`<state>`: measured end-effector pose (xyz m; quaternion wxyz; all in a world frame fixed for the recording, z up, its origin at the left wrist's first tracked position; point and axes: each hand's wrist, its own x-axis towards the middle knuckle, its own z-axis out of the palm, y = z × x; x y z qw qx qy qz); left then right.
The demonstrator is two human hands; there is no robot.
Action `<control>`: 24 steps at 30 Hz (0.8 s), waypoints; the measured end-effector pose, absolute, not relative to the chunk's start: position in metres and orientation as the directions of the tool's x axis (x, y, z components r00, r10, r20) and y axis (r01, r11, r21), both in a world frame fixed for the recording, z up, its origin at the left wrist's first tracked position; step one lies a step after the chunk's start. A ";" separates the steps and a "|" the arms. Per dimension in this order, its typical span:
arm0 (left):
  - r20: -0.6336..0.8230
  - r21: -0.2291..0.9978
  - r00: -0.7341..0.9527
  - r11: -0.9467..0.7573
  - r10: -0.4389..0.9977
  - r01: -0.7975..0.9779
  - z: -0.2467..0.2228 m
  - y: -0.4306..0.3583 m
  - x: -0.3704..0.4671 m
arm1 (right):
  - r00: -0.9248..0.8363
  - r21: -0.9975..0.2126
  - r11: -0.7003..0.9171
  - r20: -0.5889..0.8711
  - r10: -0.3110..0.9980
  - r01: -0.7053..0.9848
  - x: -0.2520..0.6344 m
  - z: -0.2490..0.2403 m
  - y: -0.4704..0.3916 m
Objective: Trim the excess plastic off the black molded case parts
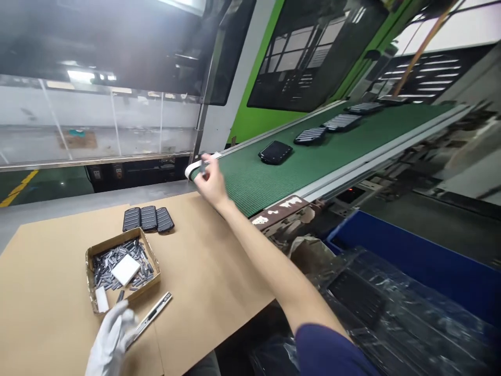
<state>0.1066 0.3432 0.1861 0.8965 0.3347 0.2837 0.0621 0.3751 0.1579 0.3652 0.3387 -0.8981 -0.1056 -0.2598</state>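
Okay, bare right hand (211, 183) mid-frame, over the near end of a green, textured belt (246, 185); fingers bent in toward the thumb, something small and greyish at the tips, too blurred to tell whether it's gripped. Left hand (109, 337), lower left, wears a white fabric glove, fingers loosely curled, just beside a slim, metallic-looking cutter (154, 309); can't tell if it holds it. Both lie over smooth brown cardboard (195, 256). Shallow cardboard box (152, 283) left of centre, scuffed rim, full of thin dark slivers (107, 261) plus a flat white block (126, 270). Just above it, three black ridged panels (147, 218) sit side by side, rounded corners. Upper right, the belt carries a smooth-faced black panel (275, 152) nearest the hand, more ridged ones beyond. Blue bin (415, 256) lower right, crinkly clear plastic (422, 313) in front.
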 end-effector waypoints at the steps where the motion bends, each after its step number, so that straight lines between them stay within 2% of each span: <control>1: -0.406 0.614 0.862 0.789 0.303 0.011 0.198 0.343 0.113 | 0.769 -0.398 -0.713 0.560 0.310 0.577 0.345 0.348 0.175; 2: -0.344 0.580 0.898 0.814 0.275 -0.027 0.210 0.343 0.120 | 0.603 -0.222 -0.588 0.525 0.600 0.778 0.313 0.331 0.192; 3: -0.303 0.540 0.927 0.841 0.221 -0.024 0.220 0.343 0.125 | 0.375 -0.063 -0.389 0.445 0.813 0.919 0.279 0.313 0.207; 4: -0.299 0.513 0.931 0.858 0.211 -0.030 0.229 0.343 0.128 | 0.248 -0.027 -0.257 0.388 0.888 0.966 0.247 0.298 0.218; 6: -0.321 0.495 0.914 0.867 0.246 -0.060 0.238 0.345 0.128 | -0.028 0.046 0.015 0.301 0.953 0.999 0.192 0.277 0.230; 7: -0.341 0.464 0.909 0.884 0.238 -0.057 0.240 0.347 0.125 | -0.078 0.044 0.068 0.285 0.955 0.997 0.174 0.272 0.230; 9: -0.356 0.348 0.923 0.937 0.143 -0.011 0.240 0.352 0.115 | -0.068 -0.049 0.089 0.319 0.945 0.995 0.154 0.270 0.224; 10: -0.344 0.279 0.935 0.960 0.084 0.017 0.240 0.356 0.109 | -0.002 -0.129 0.053 0.365 0.931 0.990 0.151 0.269 0.221; 13: -0.268 0.124 0.963 0.992 -0.003 0.038 0.241 0.366 0.095 | 0.359 -0.484 -0.114 0.451 0.817 0.868 0.152 0.259 0.220; 15: -0.201 0.067 0.979 0.997 -0.013 0.027 0.241 0.371 0.091 | 0.596 -0.778 -0.167 0.305 0.743 0.606 0.148 0.244 0.229; 17: -0.151 0.044 0.988 0.999 -0.013 0.020 0.240 0.373 0.087 | 0.683 -0.957 -0.131 0.086 0.725 0.260 0.138 0.229 0.241; 18: -0.140 0.056 0.990 0.998 0.007 0.001 0.238 0.373 0.086 | 0.697 -0.986 -0.102 0.017 0.716 0.129 0.133 0.223 0.247; 20: -0.137 0.120 0.988 0.991 0.069 -0.053 0.234 0.373 0.082 | 0.749 -0.998 -0.061 -0.040 0.662 0.000 0.124 0.215 0.257; 22: -0.152 0.201 0.979 0.974 0.138 -0.106 0.230 0.373 0.077 | 0.777 -0.998 -0.062 -0.049 0.628 -0.013 0.120 0.213 0.264; 24: -0.197 0.275 0.946 0.941 0.257 -0.198 0.229 0.374 0.074 | 0.746 -0.994 -0.102 -0.036 0.665 0.043 0.119 0.213 0.267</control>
